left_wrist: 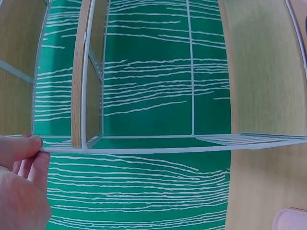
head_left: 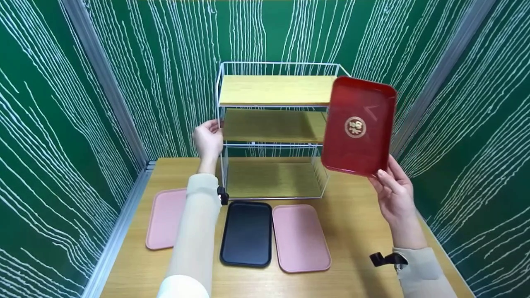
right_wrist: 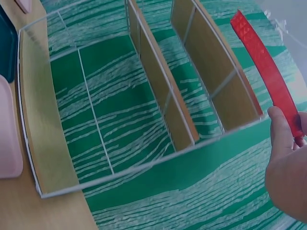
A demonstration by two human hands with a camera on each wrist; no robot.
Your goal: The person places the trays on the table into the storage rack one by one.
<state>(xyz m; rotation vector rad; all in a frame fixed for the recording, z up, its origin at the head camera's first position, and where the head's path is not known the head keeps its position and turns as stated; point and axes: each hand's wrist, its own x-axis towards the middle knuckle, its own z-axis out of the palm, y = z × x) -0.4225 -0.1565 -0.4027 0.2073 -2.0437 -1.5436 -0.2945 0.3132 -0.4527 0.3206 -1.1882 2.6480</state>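
Red tray [head_left: 359,126] is up at the right side of the rack [head_left: 277,89], tilted, printed face toward the head camera. Right hand [head_left: 395,194] pinches its lower corner; left hand [head_left: 209,138] grips the rack's left side wire. Corner pinch probably lets the tray swing: thumb flat on the rim, wrist firm, edges kept off the rack's right wires. Left should steady, not pull; the rack could skid. Count: one rack, three shelves; four trays: one red, one black tray [head_left: 247,234], two pink trays [head_left: 302,238]. Black and pinks lie in front of the rack.
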